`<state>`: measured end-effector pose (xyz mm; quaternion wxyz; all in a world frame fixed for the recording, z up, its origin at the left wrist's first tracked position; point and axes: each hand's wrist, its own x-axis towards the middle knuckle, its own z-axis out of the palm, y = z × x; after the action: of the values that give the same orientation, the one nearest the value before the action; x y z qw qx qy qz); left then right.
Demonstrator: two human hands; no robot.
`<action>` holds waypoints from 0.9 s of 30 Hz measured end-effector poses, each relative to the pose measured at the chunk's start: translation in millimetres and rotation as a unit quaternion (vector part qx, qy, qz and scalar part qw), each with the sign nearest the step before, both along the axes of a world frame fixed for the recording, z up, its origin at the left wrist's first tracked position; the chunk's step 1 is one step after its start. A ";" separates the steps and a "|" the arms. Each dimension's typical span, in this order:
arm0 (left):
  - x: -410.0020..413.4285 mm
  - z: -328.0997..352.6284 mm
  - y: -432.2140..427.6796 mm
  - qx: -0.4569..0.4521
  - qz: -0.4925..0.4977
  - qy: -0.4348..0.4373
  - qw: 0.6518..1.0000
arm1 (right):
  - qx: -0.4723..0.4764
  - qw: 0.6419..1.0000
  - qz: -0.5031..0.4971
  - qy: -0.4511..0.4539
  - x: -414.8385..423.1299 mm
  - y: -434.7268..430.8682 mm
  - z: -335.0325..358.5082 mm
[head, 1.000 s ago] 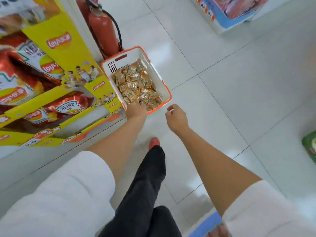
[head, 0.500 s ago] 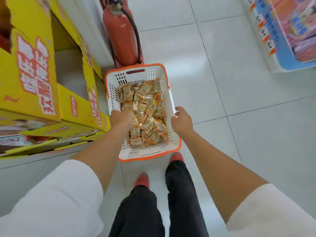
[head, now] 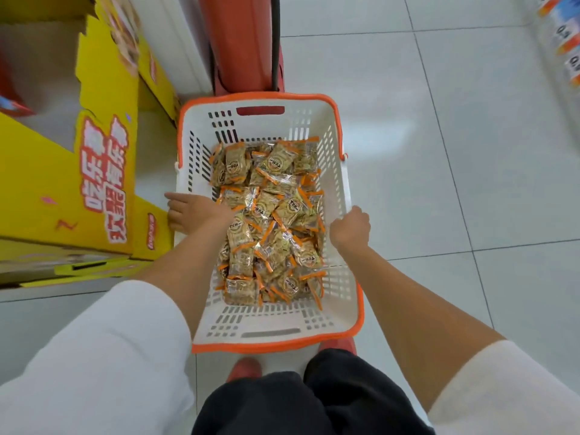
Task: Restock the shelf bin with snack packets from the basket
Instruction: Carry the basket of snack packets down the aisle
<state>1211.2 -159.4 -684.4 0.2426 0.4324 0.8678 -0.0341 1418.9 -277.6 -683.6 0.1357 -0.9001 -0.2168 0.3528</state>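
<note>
A white basket with an orange rim sits right in front of me, low over the tiled floor. Several small gold-and-orange snack packets fill its bottom. My left hand lies over the basket's left rim, thumb pointing out to the left, fingers curled round the edge. My right hand grips the right rim with curled fingers. To the left stands the yellow cardboard shelf display; the inside of its bins is mostly out of view.
A red fire extinguisher stands directly behind the basket against a white wall. My red shoes and dark trousers are below the basket. A blue-edged shelf lines the far right, with tiled floor in between.
Both hands went from reaching toward the basket to holding its two side rims. The basket now looms larger and closer, and its near edge overlaps my shoes.
</note>
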 end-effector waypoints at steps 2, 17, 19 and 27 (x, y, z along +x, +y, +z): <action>-3.8 5.8 8.1 -0.012 -0.001 0.002 1.000 | 0.004 1.000 -0.017 -0.007 4.8 0.0 0.7; -8.8 136.4 -93.6 -0.071 -0.034 -0.137 0.987 | -0.076 0.987 -0.138 -0.001 28.6 -100.4 156.6; -22.9 165.2 -112.5 -0.105 -0.060 -0.132 0.984 | -0.082 0.985 -0.153 0.012 17.2 -117.5 186.5; -75.5 239.7 -200.8 -0.177 -0.106 -0.118 0.971 | -0.129 0.981 -0.137 0.047 -13.3 -195.1 256.1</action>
<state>1135.8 -360.2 -444.7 0.4111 0.4729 0.7626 -0.1608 1405.6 -472.7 -427.5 0.0758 -0.9136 -0.0380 0.3976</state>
